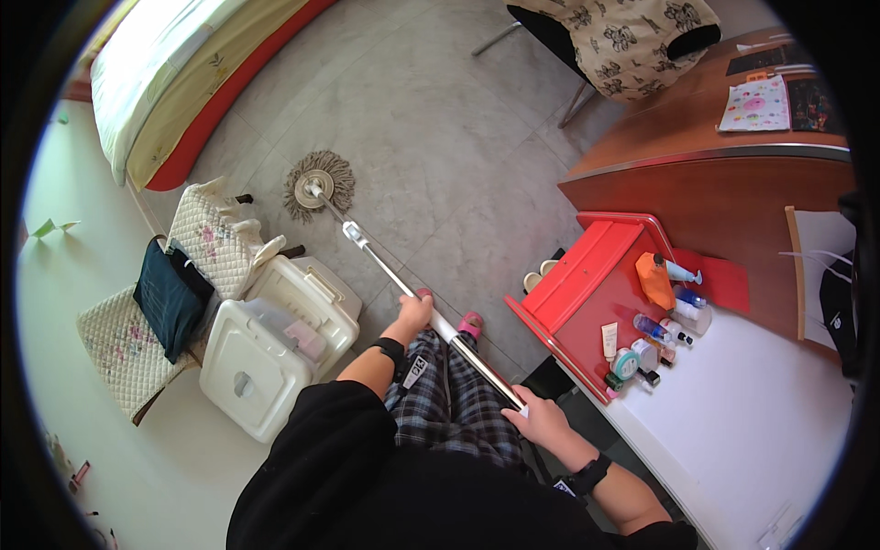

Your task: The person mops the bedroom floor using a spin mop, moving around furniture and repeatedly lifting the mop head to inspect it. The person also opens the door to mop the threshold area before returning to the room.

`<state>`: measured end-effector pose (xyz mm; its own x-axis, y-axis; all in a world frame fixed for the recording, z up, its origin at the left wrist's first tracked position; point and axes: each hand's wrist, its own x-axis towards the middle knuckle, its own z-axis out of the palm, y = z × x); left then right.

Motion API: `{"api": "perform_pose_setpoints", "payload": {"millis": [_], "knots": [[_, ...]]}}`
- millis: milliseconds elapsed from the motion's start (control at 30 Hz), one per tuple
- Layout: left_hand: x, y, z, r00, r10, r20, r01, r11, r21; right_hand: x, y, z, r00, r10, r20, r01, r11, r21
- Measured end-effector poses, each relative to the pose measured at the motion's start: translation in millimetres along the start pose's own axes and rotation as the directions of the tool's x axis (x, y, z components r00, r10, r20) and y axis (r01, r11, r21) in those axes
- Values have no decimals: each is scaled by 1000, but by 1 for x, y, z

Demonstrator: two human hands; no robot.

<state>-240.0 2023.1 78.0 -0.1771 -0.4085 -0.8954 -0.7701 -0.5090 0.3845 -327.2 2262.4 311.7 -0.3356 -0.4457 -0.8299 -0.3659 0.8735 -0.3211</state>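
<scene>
Both my hands grip the long white and silver handle of a spin mop. My left hand is wrapped round the middle of the handle, in front of my legs. Near its upper end, my right hand closes on the pole beside my right hip. The handle slants away to the far left. Its round mop head, with grey-brown strands spread out, lies on the grey tiled floor. A white joint piece sits on the handle a little above the head.
At left stand white storage bins and a chair with a quilted cover, a dark cloth on it. A bed lies far left. On the right are a red cabinet with bottles, a wooden desk and a draped chair.
</scene>
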Motion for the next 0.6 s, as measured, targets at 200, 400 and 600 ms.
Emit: {"api": "perform_pose_setpoints", "payload": {"millis": [200,400,600], "knots": [[-7,31,-20,988,-46,145,106,894,-436,-42,9,-43,873,-113,475,-279,684,675],[42,18,3,971,-89,222,230,607,-761,-152,33,-47,933,-9,361,-194,831,521],[2,-18,74,929,-69,363,306,694,-651,-243,116,5,977,39,207,-167,745,646]]}}
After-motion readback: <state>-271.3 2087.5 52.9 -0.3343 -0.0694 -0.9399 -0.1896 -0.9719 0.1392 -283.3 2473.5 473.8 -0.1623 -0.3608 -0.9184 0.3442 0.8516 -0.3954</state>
